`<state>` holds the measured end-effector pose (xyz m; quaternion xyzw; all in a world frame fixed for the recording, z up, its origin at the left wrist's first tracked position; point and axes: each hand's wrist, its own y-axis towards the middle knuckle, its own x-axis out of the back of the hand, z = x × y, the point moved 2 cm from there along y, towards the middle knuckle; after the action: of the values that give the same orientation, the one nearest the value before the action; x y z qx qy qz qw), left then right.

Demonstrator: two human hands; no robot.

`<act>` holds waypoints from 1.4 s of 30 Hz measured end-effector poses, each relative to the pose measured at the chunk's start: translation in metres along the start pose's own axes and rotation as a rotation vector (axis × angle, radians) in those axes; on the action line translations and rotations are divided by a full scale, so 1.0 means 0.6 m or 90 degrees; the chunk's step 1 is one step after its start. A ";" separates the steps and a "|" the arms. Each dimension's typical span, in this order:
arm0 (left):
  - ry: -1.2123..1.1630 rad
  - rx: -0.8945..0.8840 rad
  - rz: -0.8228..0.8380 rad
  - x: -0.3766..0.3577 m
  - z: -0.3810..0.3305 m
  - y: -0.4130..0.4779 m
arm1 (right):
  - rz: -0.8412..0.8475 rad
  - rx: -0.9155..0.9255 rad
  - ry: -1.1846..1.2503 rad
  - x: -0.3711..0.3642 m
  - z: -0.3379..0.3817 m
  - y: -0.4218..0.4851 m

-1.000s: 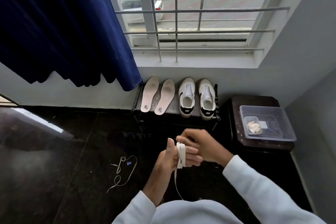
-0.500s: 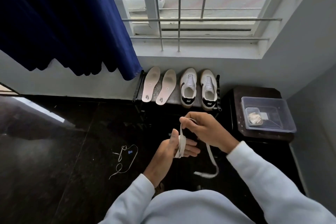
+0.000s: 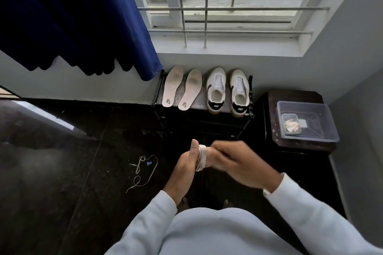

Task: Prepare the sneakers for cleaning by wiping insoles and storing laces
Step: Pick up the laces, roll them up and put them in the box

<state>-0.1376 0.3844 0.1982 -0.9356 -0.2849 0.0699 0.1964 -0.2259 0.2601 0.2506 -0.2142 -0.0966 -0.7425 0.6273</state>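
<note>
Above dark floor (image 3: pixel 62 172), centre: left hand (image 3: pixel 183 168) flat, thumb upright, white lace (image 3: pixel 202 156) wound round it; right hand (image 3: pixel 238 161), blurred, curled onto the wrap. Second lace (image 3: pixel 143 172) loose on floor. Sneakers (image 3: pixel 216 89), insoles (image 3: pixel 173 86) on rack (image 3: pixel 203 99).

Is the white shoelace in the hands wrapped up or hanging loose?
Wrapped up: the lace loops around the left hand, the right hand holding it. No tail hangs.

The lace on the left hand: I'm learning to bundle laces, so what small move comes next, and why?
Probably slide the wound lace off the left hand with the right hand, pinching it together: it is coiled round the fingers, no loose tail shows, and the clear box stands at right.
</note>
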 end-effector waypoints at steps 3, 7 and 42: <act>-0.010 0.008 0.069 -0.011 -0.004 -0.005 | -0.070 -0.045 -0.010 0.026 -0.012 0.036; -0.099 0.018 0.122 -0.012 -0.019 -0.006 | -0.069 -0.116 0.041 -0.001 -0.063 0.051; -0.205 0.022 0.126 0.071 -0.012 0.002 | -0.454 -0.153 0.086 -0.158 -0.022 0.032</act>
<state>-0.0998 0.4049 0.2037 -0.9322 -0.2177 0.2430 0.1566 -0.1982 0.3351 0.1949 -0.1900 -0.0358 -0.9325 0.3050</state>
